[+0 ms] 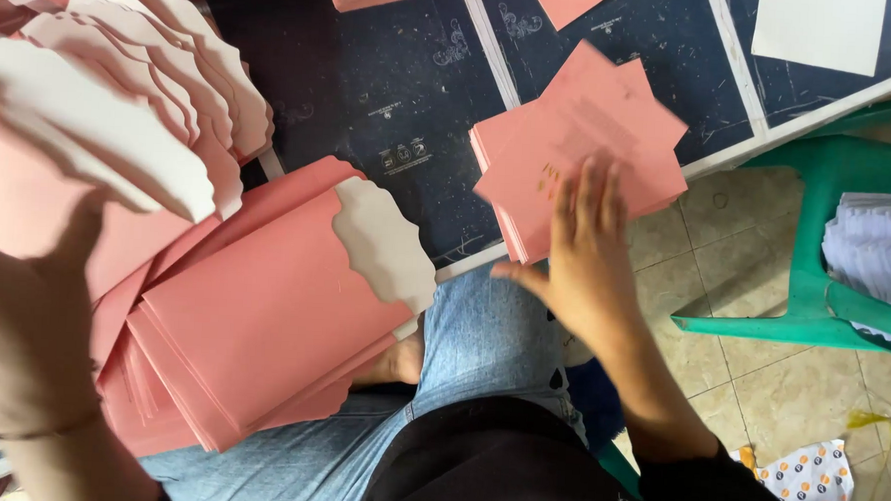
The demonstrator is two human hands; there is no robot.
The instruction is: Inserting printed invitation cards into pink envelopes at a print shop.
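My left hand [21, 332] is raised at the left and holds up a pink envelope [59, 153] with a white scalloped flap, close to the camera. My right hand [581, 251] reaches forward with fingers spread, its fingertips on a stack of pink cards [581, 126] lying at the edge of the dark blue printed surface [372, 97]. A pile of pink envelopes [262, 313] with scalloped flaps rests across my lap on my blue jeans [482, 342].
More scalloped pink envelopes [173, 58] fan out at the upper left. A green plastic stool [838, 198] holding white papers [881, 245] stands at the right on the tiled floor [761, 364]. A patterned cloth [806, 482] lies at the lower right.
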